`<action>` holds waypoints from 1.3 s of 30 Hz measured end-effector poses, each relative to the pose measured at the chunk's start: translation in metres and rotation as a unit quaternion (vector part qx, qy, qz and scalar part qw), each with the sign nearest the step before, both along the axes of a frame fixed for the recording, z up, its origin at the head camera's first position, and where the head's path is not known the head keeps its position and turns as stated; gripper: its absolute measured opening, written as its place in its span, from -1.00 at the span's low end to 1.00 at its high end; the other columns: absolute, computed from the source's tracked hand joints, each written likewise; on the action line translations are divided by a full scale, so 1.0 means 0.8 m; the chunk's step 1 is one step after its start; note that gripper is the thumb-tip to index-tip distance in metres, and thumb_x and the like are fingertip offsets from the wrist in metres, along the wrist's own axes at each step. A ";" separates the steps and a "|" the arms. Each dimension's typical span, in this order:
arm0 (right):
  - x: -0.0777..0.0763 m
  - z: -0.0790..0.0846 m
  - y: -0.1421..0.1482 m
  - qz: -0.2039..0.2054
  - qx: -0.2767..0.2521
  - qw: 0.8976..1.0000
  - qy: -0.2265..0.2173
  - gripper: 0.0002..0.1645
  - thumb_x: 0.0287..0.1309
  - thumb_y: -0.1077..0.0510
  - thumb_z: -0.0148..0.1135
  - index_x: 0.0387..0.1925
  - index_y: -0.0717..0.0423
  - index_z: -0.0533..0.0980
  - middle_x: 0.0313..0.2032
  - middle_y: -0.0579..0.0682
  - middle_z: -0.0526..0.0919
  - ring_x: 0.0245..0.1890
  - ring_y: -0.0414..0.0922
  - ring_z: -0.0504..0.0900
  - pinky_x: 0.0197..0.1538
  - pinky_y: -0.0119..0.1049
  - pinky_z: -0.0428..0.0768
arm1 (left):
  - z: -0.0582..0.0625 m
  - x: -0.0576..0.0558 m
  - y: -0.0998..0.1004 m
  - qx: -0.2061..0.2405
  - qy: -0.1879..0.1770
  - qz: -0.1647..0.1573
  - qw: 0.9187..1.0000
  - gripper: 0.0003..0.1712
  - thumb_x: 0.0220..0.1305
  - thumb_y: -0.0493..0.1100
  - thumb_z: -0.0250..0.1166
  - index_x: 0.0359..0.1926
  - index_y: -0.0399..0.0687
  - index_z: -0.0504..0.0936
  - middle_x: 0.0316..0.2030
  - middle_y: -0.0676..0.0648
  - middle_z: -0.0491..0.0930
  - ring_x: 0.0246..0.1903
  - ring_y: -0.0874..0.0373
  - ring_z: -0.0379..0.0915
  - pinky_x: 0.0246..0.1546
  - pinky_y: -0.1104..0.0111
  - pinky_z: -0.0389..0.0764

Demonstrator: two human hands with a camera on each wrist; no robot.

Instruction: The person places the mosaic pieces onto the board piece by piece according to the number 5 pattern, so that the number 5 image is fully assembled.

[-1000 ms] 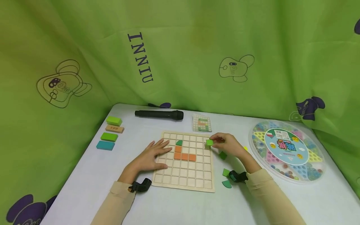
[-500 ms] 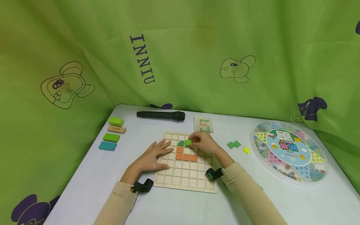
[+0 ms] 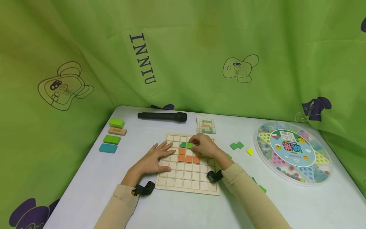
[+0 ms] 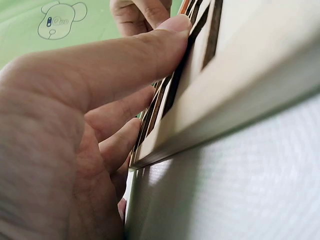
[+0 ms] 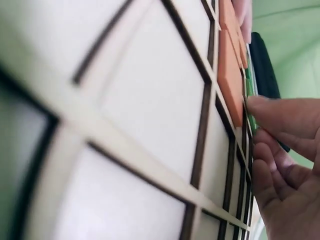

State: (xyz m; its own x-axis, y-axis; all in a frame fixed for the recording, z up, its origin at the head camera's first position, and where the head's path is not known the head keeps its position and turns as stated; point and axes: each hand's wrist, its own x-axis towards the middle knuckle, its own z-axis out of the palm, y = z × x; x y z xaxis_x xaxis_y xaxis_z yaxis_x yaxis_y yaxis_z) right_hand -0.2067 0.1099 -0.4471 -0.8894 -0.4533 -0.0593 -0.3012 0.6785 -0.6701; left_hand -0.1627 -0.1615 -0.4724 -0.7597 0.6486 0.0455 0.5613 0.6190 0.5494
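A wooden grid board (image 3: 187,183) lies on the white table. My left hand (image 3: 150,161) rests spread on its left edge, the thumb (image 4: 175,37) and fingers straight against the wood. With thumb and fingertips my right hand (image 3: 205,146) pinches a light green square tile (image 3: 189,145) at a cell in the second row from the back. Beside that tile sits a dark green rounded tile (image 3: 183,145). Orange square tiles (image 3: 189,158) form an L shape nearer me. In the right wrist view, only a thin green edge (image 5: 251,112) of the pinched tile shows at the fingertips.
Green square tiles (image 3: 240,145) and a yellow tile (image 3: 250,151) lie to the right, with more green tiles (image 3: 262,189) partly behind the right sleeve. A pattern card (image 3: 206,125), a black microphone (image 3: 162,116), coloured blocks (image 3: 111,139) and a round marble-game box (image 3: 293,152) stand around.
My right hand has carried the light green square tile leftward from the board's right edge to the cell beside the dark green tile. The left hand keeps its place on the board.
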 end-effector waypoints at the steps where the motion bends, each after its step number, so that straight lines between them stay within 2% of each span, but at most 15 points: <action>1: 0.001 0.000 0.002 -0.001 -0.003 1.000 -0.004 -0.66 0.07 0.20 0.35 -0.07 0.15 0.59 -0.15 0.02 0.60 -0.14 -0.09 0.56 -0.04 -0.21 0.58 | 0.000 0.000 0.000 0.001 0.000 -0.001 1.000 -0.14 0.03 0.24 0.35 0.33 0.04 0.38 0.44 -0.08 0.09 0.47 -0.09 -0.19 0.42 -0.12 -0.21; 8: 0.014 0.010 0.036 -0.028 -0.040 0.999 -0.024 -0.53 0.17 0.19 0.26 0.13 0.16 0.49 0.04 0.09 0.59 0.06 0.03 0.55 0.12 -0.11 0.56 | -0.001 -0.001 0.002 -0.001 0.005 -0.004 1.000 -0.14 0.02 0.23 0.35 0.33 0.02 0.38 0.44 -0.10 0.09 0.47 -0.11 -0.18 0.42 -0.13 -0.19; 13: 0.033 0.015 0.076 -0.047 -0.048 0.998 -0.007 -0.53 0.14 0.21 0.29 0.11 0.21 0.49 0.05 0.13 0.59 0.07 0.07 0.54 0.15 -0.04 0.52 | -0.002 -0.002 0.001 -0.002 0.007 -0.005 1.000 -0.13 0.02 0.24 0.35 0.33 0.03 0.37 0.45 -0.09 0.08 0.47 -0.08 -0.20 0.43 -0.10 -0.21; 19: 0.061 0.010 0.124 -0.060 -0.049 0.997 -0.009 -0.51 0.14 0.20 0.29 0.13 0.22 0.47 0.08 0.17 0.56 0.08 0.13 0.51 0.15 0.03 0.50 | -0.001 -0.001 -0.001 -0.001 0.011 -0.005 1.000 -0.13 0.01 0.24 0.36 0.32 0.02 0.38 0.44 -0.09 0.09 0.46 -0.11 -0.17 0.41 -0.13 -0.19; 24: 0.075 0.001 0.155 -0.074 -0.041 0.996 -0.007 -0.52 0.13 0.21 0.29 0.11 0.22 0.49 0.07 0.16 0.57 0.08 0.13 0.52 0.13 0.01 0.52 | 0.000 -0.001 -0.003 0.004 0.012 -0.007 1.000 -0.13 0.01 0.22 0.37 0.33 0.01 0.38 0.44 -0.09 0.09 0.46 -0.11 -0.17 0.41 -0.14 -0.19; 32: 0.077 -0.007 0.172 -0.029 -0.022 0.999 -0.003 -0.60 0.12 0.35 0.25 0.03 0.17 0.54 0.05 0.14 0.56 0.09 0.11 0.51 0.12 -0.07 0.53 | -0.002 -0.002 -0.003 0.004 0.003 -0.003 1.000 -0.12 0.01 0.22 0.38 0.33 0.03 0.37 0.45 -0.06 0.07 0.47 -0.07 -0.20 0.42 -0.11 -0.22; 36: 0.073 -0.007 0.171 -0.027 -0.001 1.000 0.008 -0.64 0.07 0.39 0.26 -0.06 0.11 0.59 -0.04 0.06 0.56 0.00 0.02 0.53 0.07 -0.09 0.55 | -0.003 -0.002 -0.002 0.006 0.002 -0.002 1.000 -0.12 0.01 0.22 0.38 0.33 0.03 0.37 0.45 -0.06 0.07 0.47 -0.07 -0.20 0.43 -0.11 -0.22; 39: 0.071 -0.007 0.170 -0.031 0.019 0.999 0.020 -0.69 0.03 0.34 0.32 -0.14 0.08 0.60 -0.13 -0.01 0.56 -0.09 -0.07 0.53 0.00 -0.16 0.57 | -0.003 -0.001 -0.001 0.007 0.000 -0.003 1.000 -0.12 0.00 0.22 0.38 0.33 0.03 0.37 0.45 -0.06 0.07 0.47 -0.07 -0.21 0.43 -0.11 -0.22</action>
